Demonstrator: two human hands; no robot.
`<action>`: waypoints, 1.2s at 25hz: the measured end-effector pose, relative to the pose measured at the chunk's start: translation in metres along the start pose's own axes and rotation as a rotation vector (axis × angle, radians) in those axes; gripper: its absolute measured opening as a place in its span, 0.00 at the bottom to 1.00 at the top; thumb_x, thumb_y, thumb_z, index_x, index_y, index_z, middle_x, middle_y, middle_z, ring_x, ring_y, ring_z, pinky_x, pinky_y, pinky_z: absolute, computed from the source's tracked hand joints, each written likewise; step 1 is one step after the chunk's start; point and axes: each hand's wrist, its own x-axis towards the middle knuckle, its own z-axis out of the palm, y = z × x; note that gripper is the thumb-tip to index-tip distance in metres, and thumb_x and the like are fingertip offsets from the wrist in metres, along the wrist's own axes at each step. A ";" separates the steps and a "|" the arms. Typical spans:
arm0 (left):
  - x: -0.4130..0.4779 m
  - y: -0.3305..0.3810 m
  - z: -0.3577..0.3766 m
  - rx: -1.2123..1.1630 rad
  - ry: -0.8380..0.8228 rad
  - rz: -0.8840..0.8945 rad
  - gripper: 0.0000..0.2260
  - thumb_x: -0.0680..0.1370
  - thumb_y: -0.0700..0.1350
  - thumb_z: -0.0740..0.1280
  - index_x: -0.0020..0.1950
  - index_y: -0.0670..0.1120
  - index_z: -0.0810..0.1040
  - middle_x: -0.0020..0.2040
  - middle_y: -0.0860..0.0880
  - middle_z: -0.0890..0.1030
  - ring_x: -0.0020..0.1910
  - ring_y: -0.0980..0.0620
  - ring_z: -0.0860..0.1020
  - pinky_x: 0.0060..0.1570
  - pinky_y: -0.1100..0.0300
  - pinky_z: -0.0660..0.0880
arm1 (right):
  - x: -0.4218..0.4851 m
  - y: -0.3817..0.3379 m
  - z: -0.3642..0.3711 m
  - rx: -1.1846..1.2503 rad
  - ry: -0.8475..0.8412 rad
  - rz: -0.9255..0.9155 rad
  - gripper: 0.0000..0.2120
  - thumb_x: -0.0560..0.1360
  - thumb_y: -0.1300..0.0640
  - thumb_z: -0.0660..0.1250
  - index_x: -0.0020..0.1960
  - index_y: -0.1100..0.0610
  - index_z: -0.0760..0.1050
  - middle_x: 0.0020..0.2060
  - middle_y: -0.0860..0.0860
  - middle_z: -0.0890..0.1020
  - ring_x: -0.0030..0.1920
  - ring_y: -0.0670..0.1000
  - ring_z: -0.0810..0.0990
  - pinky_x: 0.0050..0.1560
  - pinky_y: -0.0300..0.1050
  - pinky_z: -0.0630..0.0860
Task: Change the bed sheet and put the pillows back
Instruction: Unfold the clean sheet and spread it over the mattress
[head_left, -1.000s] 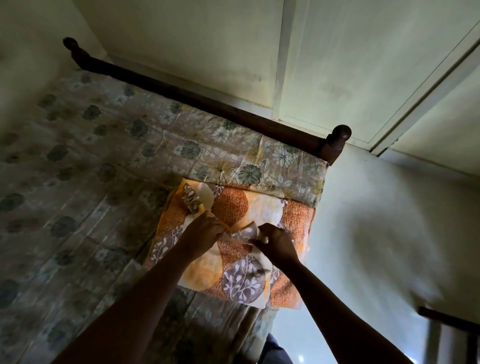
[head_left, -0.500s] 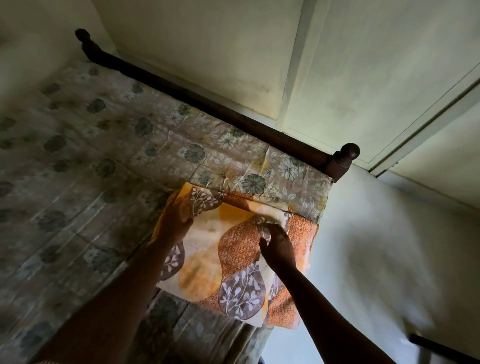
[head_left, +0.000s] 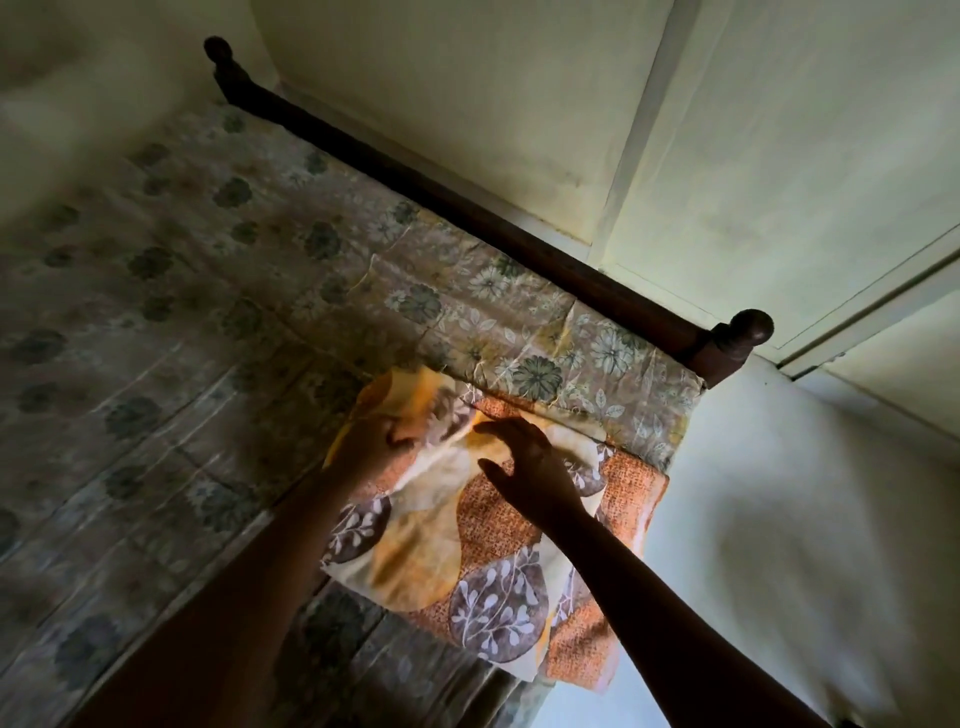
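In the head view, a bed (head_left: 156, 364) is seen from above, dressed in a faded floral cover (head_left: 519, 332) that reaches up to a dark wooden rail (head_left: 467, 218). The rail ends in a knobbed post (head_left: 743, 332) at the near corner. The folded orange sheet (head_left: 467, 545) lies on that corner of the bed, just below a raised band of the cover. Its right edge hangs a little past the side of the mattress. No pillows are in view.

The top-left fold of the sheet is pinched by the left grip (head_left: 376, 441), with the fingers curled into the cloth. The right grip (head_left: 535, 467) is held open over the middle of the sheet, fingers spread and holding nothing. Whether its fingertips touch the cloth cannot be told in the dim light.

The step in hand is judged to be the unfolding of the fresh sheet, so the task is at an early stage. The sheet is not yet spread, and nothing is tucked.

Several things could go wrong from here:
- If the fold is pulled by the left grip alone, the whole bundle may be dragged across the bed instead of being opened, because no layer is pinned down.
- The overhanging edge may slide off the side of the mattress once weight shifts that way.
- The wrong layer may be picked out, since the folds are hard to tell apart in the busy print and poor light.
- The sheet may then be opened crooked to the rail.
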 end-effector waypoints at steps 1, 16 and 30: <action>-0.013 0.014 0.003 0.155 -0.030 0.081 0.13 0.70 0.54 0.66 0.35 0.45 0.74 0.43 0.38 0.78 0.48 0.41 0.78 0.44 0.54 0.68 | 0.007 -0.011 -0.004 -0.092 -0.015 -0.134 0.24 0.67 0.59 0.73 0.62 0.56 0.74 0.60 0.55 0.77 0.60 0.56 0.76 0.59 0.52 0.76; -0.187 0.003 -0.021 0.257 -0.013 0.583 0.10 0.67 0.49 0.75 0.44 0.45 0.84 0.40 0.43 0.84 0.41 0.46 0.83 0.37 0.64 0.73 | -0.114 -0.130 -0.033 -0.621 -0.367 -0.115 0.13 0.77 0.51 0.61 0.56 0.52 0.80 0.49 0.55 0.83 0.49 0.58 0.82 0.50 0.47 0.76; -0.337 -0.118 0.027 -0.817 0.121 -0.445 0.20 0.70 0.35 0.70 0.60 0.30 0.74 0.48 0.38 0.77 0.41 0.47 0.76 0.39 0.56 0.73 | -0.265 -0.221 0.132 -0.142 -0.421 0.131 0.17 0.76 0.51 0.64 0.64 0.52 0.75 0.59 0.53 0.80 0.58 0.55 0.79 0.58 0.45 0.73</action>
